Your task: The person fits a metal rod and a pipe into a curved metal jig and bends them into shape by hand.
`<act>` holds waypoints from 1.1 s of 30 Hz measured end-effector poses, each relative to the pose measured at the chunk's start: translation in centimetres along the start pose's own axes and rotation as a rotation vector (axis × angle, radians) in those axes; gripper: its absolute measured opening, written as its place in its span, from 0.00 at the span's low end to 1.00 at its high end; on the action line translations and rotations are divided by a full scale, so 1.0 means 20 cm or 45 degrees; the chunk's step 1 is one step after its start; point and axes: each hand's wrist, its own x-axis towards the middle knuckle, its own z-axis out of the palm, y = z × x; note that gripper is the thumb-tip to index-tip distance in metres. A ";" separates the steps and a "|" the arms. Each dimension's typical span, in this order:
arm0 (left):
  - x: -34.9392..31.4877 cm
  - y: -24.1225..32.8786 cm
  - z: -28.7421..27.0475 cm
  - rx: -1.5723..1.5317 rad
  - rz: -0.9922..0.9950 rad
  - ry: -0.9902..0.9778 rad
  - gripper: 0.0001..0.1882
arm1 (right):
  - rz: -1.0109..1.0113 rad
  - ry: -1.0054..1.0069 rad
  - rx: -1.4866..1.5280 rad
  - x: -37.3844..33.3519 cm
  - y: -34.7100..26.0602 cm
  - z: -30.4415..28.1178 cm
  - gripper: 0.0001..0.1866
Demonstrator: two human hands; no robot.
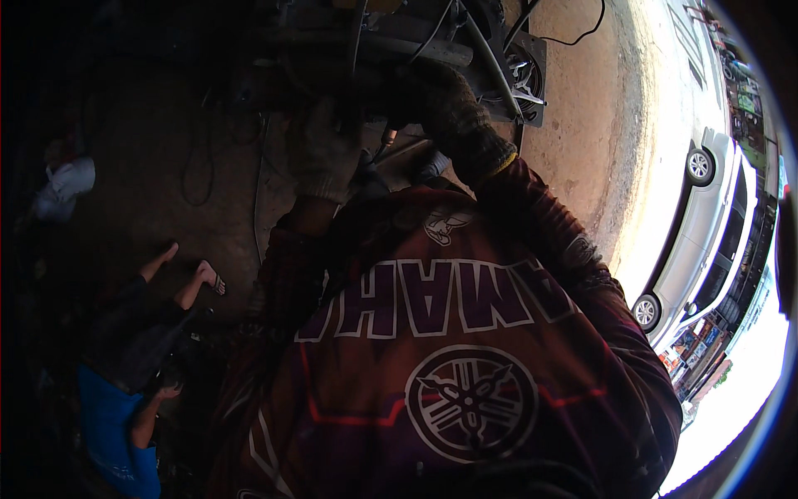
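My right hand (455, 104), in a dark knitted glove with a yellow-edged cuff, is bent inward below a metal frame (440, 51) of bars and tubes. Its fingers curl round something too dark to make out. To its left, my left hand (322, 154) wears a paler knitted glove and reaches up to the same frame; shadow hides its fingers. Between the two hands a short copper-coloured nozzle (389, 136) points down, apart from the ground. I cannot tell which hand, if either, bears it.
A round, spoked part in a dark square housing (540, 79) stands right of the frame. Cables (259, 200) trail over the floor at left. A person in a blue shirt (112, 424) sits lower left, near a white bundle (71, 183). Outside at right, a silver car (706, 241) is parked.
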 end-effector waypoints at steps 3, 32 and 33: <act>-0.02 -0.07 0.06 -0.066 0.006 0.002 0.17 | -0.005 0.025 0.016 0.02 0.02 -0.02 0.20; -0.03 0.02 -0.04 0.089 0.013 0.076 0.15 | -0.201 0.118 -0.192 0.03 0.03 -0.05 0.19; -0.03 0.02 -0.05 0.072 -0.021 0.031 0.15 | -0.198 0.110 -0.192 0.03 0.03 -0.05 0.19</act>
